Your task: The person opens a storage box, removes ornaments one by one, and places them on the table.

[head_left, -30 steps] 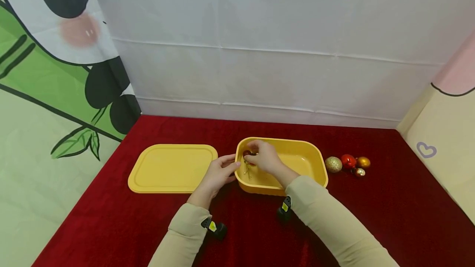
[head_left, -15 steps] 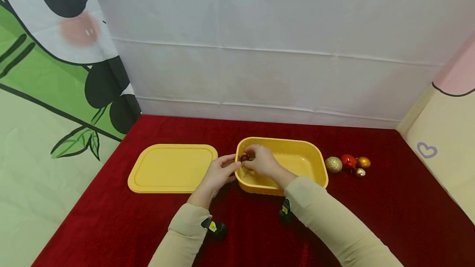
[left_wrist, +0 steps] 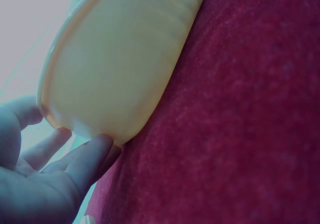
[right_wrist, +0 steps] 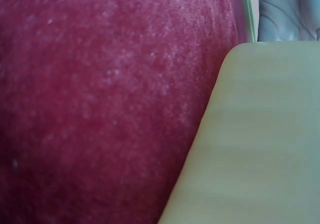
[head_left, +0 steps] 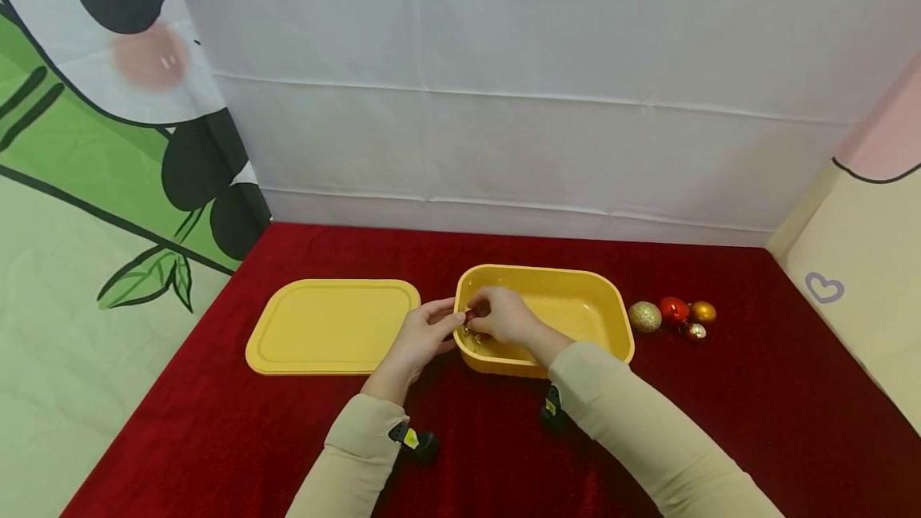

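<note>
A yellow plastic box sits uncovered on the red cloth. My left hand holds its left end, thumb at the rim and fingers against the outer wall; in the left wrist view the fingertips touch that wall. Inside the box's left end, my right hand pinches a small dark red bauble, mostly hidden by the fingers. Thin gold bits show just below it. The right wrist view shows mainly the box's side wall, so the pinch is out of sight there.
A yellow lid lies flat left of the box. Close to the box's right end is a cluster of baubles: a glittery gold one, a red one and smaller gold ones. A white cloth backdrop rises behind the table.
My right hand has shifted slightly left and lower inside the box, with the dark red bauble now nearer the left wall. My left hand has stayed at the box's end.
</note>
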Demonstrator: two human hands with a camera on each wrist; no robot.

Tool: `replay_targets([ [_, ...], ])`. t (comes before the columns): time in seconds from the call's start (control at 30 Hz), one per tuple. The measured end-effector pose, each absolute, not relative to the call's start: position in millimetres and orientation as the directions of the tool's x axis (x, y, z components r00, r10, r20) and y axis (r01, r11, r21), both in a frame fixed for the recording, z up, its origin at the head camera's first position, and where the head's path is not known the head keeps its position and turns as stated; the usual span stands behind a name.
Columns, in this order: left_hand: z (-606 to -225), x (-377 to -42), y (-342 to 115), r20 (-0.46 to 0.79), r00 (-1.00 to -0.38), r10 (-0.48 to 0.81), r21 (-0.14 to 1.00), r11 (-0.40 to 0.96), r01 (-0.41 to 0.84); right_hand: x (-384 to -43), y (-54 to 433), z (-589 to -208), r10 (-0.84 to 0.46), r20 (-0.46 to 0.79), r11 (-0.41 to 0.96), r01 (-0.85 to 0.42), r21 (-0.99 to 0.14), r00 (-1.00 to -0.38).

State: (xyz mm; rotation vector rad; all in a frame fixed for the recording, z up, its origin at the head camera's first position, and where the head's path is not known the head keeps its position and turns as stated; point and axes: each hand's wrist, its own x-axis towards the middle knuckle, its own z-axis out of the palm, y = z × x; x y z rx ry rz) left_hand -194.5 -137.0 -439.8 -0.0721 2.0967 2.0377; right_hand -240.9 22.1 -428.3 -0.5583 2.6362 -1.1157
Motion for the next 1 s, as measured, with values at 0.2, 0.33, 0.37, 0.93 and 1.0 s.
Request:
replay_targets([
  [0.2, -438, -194, -138, -0.185, -0.977, 0.109, 0.982, 0.045, -0.181, -242, 21, -428, -0.429, -0.075, 0.645, -0.248, -0.723, -0.900],
  [0.33, -436, -193, -138, -0.190, -0.974, 0.122, 0.982, 0.046, -0.186, -242, 24, -425, -0.411, -0.074, 0.639, -0.229, -0.734, -0.909],
  [0.37, -436, -193, -138, -0.192, -0.973, 0.124, 0.981, 0.045, -0.188, -242, 24, -425, -0.403, -0.073, 0.634, -0.221, -0.742, -0.912],
  [0.93, -439, -192, -139, -0.191, -0.977, 0.100, 0.981, 0.052, -0.186, -234, 43, -411, -0.374, 0.039, 0.517, -0.243, -0.820, -0.927],
  [1.0, -438, -192, -138, -0.193, -0.976, 0.100, 0.981, 0.046, -0.189, -233, 46, -411, -0.367, 0.040, 0.506, -0.235, -0.830, -0.929],
])
